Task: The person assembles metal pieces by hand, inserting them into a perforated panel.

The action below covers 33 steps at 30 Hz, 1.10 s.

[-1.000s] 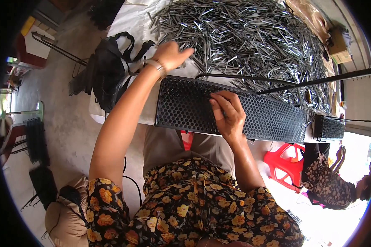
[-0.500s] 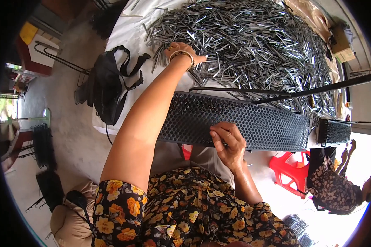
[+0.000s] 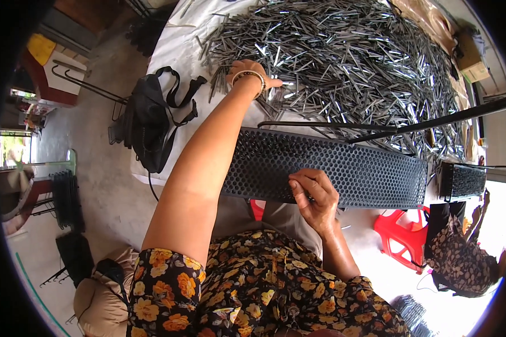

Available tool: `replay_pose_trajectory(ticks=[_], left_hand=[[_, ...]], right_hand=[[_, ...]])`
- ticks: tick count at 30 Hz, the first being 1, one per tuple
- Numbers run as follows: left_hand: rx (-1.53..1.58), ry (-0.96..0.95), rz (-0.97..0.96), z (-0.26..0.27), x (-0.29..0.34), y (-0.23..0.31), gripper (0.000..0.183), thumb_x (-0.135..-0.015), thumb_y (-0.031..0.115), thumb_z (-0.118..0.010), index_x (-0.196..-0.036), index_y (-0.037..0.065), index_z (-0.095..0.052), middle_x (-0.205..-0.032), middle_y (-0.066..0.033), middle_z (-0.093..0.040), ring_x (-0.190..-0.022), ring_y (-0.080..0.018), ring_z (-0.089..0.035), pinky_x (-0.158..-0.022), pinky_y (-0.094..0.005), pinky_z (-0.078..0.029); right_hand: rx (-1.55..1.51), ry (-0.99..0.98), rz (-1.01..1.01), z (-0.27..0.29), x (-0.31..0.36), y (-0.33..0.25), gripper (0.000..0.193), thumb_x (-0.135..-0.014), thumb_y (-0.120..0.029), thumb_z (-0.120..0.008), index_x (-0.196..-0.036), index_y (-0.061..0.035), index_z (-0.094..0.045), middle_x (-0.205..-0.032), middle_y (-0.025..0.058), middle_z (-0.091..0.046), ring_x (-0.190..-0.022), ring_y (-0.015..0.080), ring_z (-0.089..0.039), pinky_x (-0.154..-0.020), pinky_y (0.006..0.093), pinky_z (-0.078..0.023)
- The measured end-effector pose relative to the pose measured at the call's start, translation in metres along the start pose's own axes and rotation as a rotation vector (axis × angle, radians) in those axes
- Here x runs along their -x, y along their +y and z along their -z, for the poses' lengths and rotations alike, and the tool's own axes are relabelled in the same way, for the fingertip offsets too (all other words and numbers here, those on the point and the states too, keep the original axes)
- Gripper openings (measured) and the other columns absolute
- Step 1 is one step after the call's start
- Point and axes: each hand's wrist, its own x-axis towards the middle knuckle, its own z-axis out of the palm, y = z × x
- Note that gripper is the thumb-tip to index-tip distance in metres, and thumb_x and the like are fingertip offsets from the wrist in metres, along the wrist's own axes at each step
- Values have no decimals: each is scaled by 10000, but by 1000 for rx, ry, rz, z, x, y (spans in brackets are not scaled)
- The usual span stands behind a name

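My left hand (image 3: 248,74), with beaded bracelets at its wrist, rests at the near left edge of a big heap of thin dark strips (image 3: 331,62). Its thumb stands out to the right, away from the other fingers, which point down among the strips and are partly hidden. Below the heap lies a long black panel (image 3: 365,174) full of round holes; its upper left part has pieces standing in the holes. Over the panel's near edge my right hand (image 3: 316,197) is closed in a pinch. Whatever is between its fingertips is too small to make out.
A black metal bar (image 3: 450,119) crosses above the panel from the right. On the left edge of the white-covered table lies a black bag (image 3: 152,121) with straps. At right are a second dark panel (image 3: 462,181), a red stool (image 3: 402,236) and another person (image 3: 461,253).
The whole view has shifted slightly, so things sit a little lower and to the right. Both hands stay in nearly the same places, the right one still pinched over the panel.
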Motion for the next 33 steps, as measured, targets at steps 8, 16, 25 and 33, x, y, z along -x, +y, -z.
replay_pose_trajectory(ticks=[8,16,25,33], left_hand=[[-12,23,-71,-16,-21,-15,1102,-640,710,-697,-1388,-22,-351,-1402,-218,-362,-1282,-317,-418,-1005,-464,-386],[-81,53,-33,7,34,-11,1199,-594,807,-638,-1368,-67,-363,-1361,-207,-392,-1211,-354,-482,-976,-470,-408],[9,204,87,-4,7,-42,962,-634,590,-749,-1305,-36,-461,-1331,-207,-430,-1192,-322,-494,-958,-458,-419],[59,88,129,13,6,-42,756,-687,461,-760,-1286,60,-531,-1357,-186,-436,-1230,-311,-476,-995,-454,-396]], right_hand=[[-3,11,-4,7,7,5,131,-789,21,-698,-917,-4,-685,-915,113,-628,-781,228,-638,-645,307,-527],[2,23,23,13,10,8,122,-795,24,-691,-915,4,-684,-912,112,-628,-774,220,-635,-633,302,-519],[-16,48,-30,7,11,11,114,-797,17,-694,-910,3,-689,-898,104,-627,-752,212,-634,-616,296,-517],[11,52,11,4,8,15,116,-792,18,-698,-905,-2,-687,-892,102,-625,-721,207,-637,-584,294,-520]])
